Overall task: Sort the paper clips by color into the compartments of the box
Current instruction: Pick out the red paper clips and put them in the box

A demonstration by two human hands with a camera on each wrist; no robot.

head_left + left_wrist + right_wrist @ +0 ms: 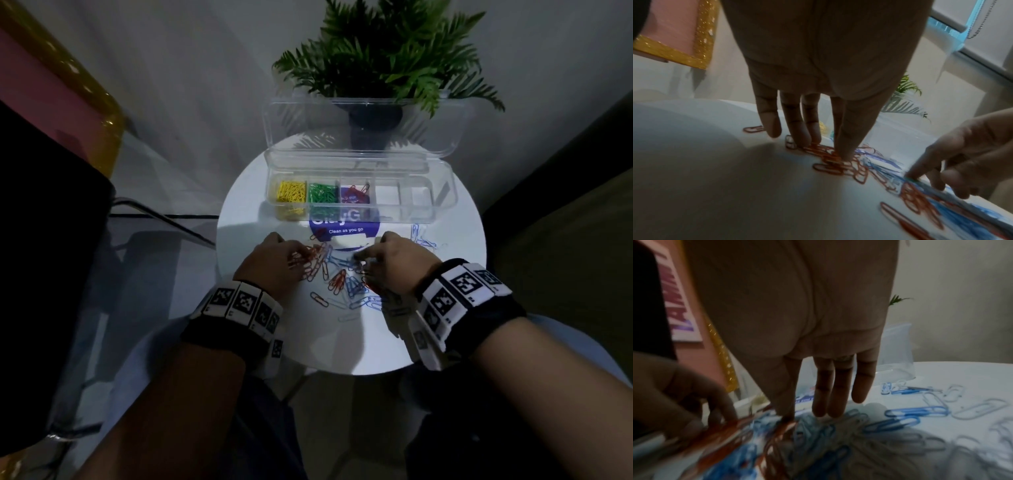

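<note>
Both hands are down on the round white bench (445,308), working in the loose heap of paper clips (337,274) that lies between them, just in front of the clear box (442,195). The left hand (274,263) is spread, its fingers (804,128) straight and pointing down — the tips press on a cluster of red clips (838,162) without curling round any. The right hand (397,260) is likewise extended, its fingers (840,389) straight and close together, tips touching the mixed red and blue clips (916,412) beneath; it holds nothing that can be seen. The box stands at the far side of the bench with its lid (363,126) raised behind it. Its leftmost compartment holds yellow clips (291,192), the next green clips (322,193), and the third a few red ones — the compartments further right look bare. A blue label (346,226) reading "Clean as you go" lies under the box's front edge, and a potted fern (380,61) stands behind the lid.
</note>
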